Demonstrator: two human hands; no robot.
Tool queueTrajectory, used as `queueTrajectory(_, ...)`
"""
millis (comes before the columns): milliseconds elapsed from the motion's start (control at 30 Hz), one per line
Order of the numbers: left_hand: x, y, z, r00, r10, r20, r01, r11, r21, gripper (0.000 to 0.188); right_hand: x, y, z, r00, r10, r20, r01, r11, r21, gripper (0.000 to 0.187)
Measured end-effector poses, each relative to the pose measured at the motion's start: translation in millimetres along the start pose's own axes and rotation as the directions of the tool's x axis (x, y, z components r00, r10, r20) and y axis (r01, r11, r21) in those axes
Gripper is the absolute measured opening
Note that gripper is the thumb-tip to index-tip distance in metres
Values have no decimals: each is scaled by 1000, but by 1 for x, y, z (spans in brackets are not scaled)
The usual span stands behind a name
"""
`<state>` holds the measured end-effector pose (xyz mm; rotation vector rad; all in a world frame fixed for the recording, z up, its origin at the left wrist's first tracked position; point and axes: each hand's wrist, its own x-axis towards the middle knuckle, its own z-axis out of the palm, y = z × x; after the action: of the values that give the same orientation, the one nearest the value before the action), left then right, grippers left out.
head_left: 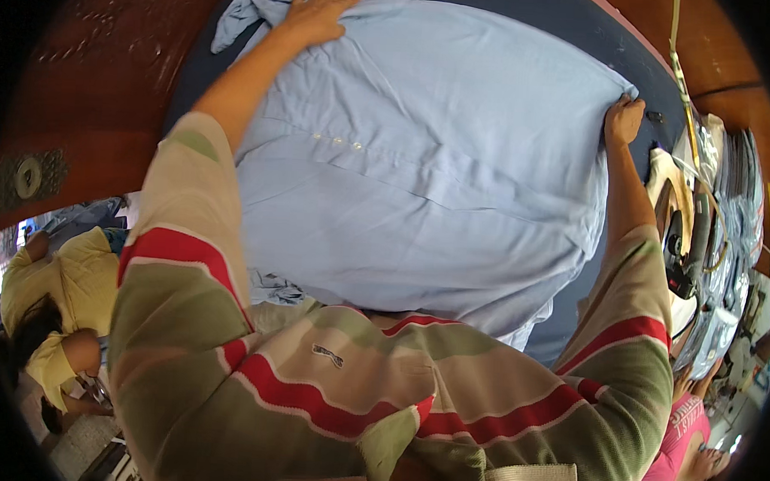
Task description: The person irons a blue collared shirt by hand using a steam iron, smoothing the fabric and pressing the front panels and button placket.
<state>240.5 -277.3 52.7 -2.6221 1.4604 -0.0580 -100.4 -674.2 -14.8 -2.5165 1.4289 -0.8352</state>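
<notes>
On the left, the left hand (320, 19) lies open, palm down, on the light blue button-up shirt (434, 105), beside its narrow folded end at the far left. The shirt is spread across the dark blue table cover (583, 26); its long axis and button line (338, 141) run left to right, dipping nearward. The right hand (625, 120) is closed, gripping the far right corner.
</notes>
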Motion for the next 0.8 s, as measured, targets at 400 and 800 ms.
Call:
queueTrajectory(400,83,7,-4,929,-176,-325,269,926,266,29,62,32,13,999,34,27,-39,974,224,46)
queueTrajectory(800,-238,16,32,816,-415,-402,331,906,-263,49,-261,-18,-197,983,95,157,-105,993,51,39)
